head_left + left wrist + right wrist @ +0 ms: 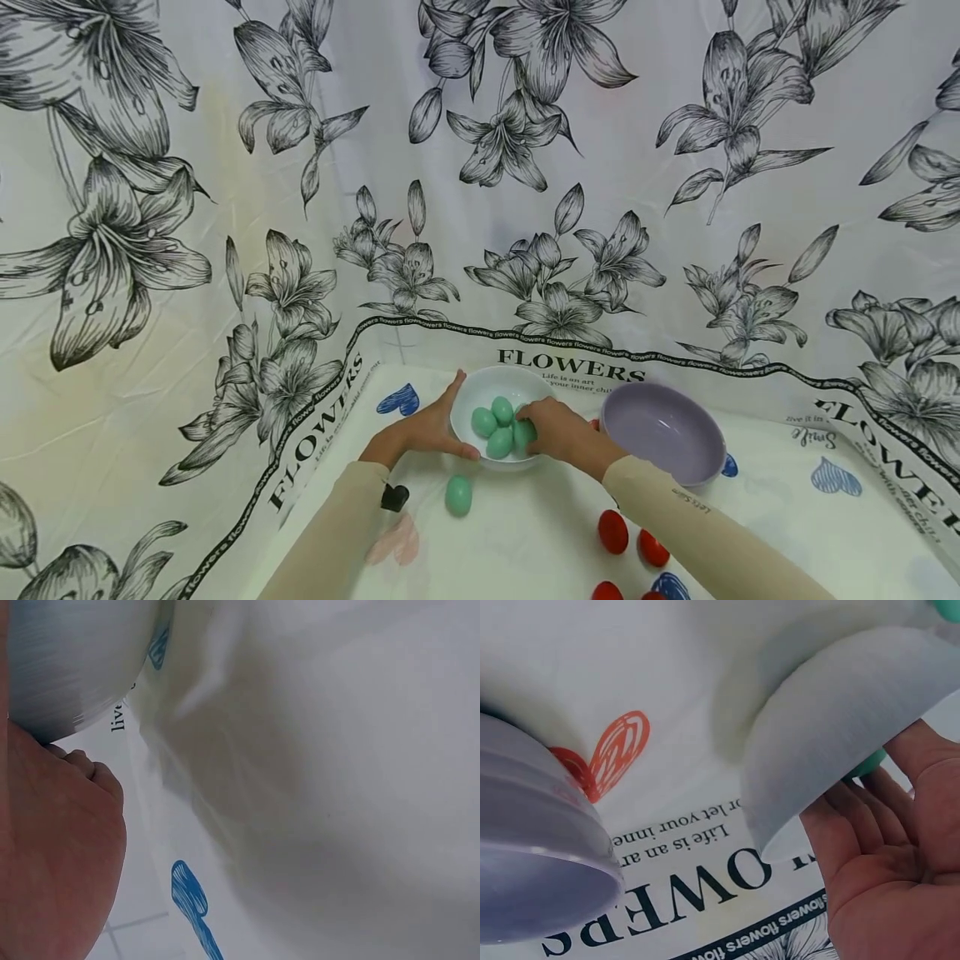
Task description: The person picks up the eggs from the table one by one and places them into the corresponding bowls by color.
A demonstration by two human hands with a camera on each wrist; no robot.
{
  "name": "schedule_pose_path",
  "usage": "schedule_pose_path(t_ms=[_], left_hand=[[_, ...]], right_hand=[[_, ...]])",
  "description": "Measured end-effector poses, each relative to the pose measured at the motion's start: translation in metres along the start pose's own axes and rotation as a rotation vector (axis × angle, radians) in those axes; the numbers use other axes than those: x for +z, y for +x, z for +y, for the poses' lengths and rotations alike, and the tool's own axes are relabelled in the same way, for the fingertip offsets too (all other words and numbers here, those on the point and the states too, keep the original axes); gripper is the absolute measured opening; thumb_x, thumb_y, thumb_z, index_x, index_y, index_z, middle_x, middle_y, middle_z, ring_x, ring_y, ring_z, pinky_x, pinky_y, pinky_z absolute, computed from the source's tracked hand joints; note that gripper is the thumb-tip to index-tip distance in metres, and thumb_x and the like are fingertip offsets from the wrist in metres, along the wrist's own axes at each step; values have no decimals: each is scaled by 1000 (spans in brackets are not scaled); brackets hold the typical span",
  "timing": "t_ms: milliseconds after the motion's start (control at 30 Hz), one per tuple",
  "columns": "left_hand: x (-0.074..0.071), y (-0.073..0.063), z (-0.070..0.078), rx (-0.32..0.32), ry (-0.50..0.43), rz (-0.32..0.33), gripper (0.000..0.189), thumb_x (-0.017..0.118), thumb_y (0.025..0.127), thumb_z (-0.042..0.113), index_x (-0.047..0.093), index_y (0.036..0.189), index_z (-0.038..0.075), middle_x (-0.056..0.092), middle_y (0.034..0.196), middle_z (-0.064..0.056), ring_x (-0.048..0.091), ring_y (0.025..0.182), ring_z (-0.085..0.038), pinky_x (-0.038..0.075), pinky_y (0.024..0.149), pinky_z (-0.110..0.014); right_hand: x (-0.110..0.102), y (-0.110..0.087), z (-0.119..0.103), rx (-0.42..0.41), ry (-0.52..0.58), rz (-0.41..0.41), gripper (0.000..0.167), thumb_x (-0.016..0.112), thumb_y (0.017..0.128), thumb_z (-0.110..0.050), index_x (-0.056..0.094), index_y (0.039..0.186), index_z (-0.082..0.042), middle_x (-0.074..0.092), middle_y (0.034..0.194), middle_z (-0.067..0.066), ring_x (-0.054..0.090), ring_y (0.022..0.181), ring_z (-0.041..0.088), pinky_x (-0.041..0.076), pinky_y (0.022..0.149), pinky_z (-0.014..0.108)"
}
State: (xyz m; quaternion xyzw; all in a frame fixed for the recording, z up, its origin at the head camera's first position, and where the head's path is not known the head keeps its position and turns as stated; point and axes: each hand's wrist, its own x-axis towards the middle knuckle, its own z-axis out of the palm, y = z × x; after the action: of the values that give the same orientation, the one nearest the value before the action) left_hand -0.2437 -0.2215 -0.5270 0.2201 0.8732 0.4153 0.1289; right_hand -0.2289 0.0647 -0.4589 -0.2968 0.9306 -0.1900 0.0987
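Observation:
A white bowl [468, 392] stands on the cloth-covered table with several green eggs [501, 408] inside. My left hand [431, 429] holds the bowl at its left side, thumb along the front and fingers spread toward the back. In the left wrist view the palm lies close against the bowl's outer wall [82, 667]. Over the bowl's right rim reaches my right hand [558, 433], its fingers round a green egg [868, 763] inside, partly hidden by the hand and rim. Another green egg [458, 496] lies on the cloth in front of the bowl.
A purple bowl [663, 433] stands to the right, beyond my right forearm. Several red eggs [612, 532] lie on the cloth at the front right, some partly hidden by the sleeve or frame edge. A flower-printed curtain [510, 208] rises behind the table.

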Motion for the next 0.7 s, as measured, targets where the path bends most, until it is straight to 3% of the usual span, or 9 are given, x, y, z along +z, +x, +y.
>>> schedule_pose_path(t_ms=[300, 467, 700], left_hand=[[2, -1, -2, -6, 9, -2, 158, 94, 67, 67, -20, 168, 25, -13, 177, -5, 5, 163, -31, 18, 129, -55], [2, -1, -1, -4, 23, -11, 158, 93, 67, 68, -21, 167, 25, -15, 177, -4, 5, 163, -30, 18, 129, -55], [0, -2, 0, 4, 28, -5, 158, 93, 67, 68, -20, 168, 23, -14, 177, -8, 6, 163, -33, 18, 129, -55]], right_hand=[[5, 6, -2, -82, -87, -21, 51, 96, 75, -7, 79, 122, -4, 79, 116, 8, 72, 112, 26, 58, 101, 44], [8, 9, -6, -67, -142, -38, 49, 97, 75, -9, 80, 120, -7, 79, 114, 6, 71, 110, 26, 57, 100, 44], [15, 16, -7, -90, -197, -26, 43, 99, 72, -11, 84, 112, -11, 78, 99, 1, 69, 93, 18, 59, 91, 40]])
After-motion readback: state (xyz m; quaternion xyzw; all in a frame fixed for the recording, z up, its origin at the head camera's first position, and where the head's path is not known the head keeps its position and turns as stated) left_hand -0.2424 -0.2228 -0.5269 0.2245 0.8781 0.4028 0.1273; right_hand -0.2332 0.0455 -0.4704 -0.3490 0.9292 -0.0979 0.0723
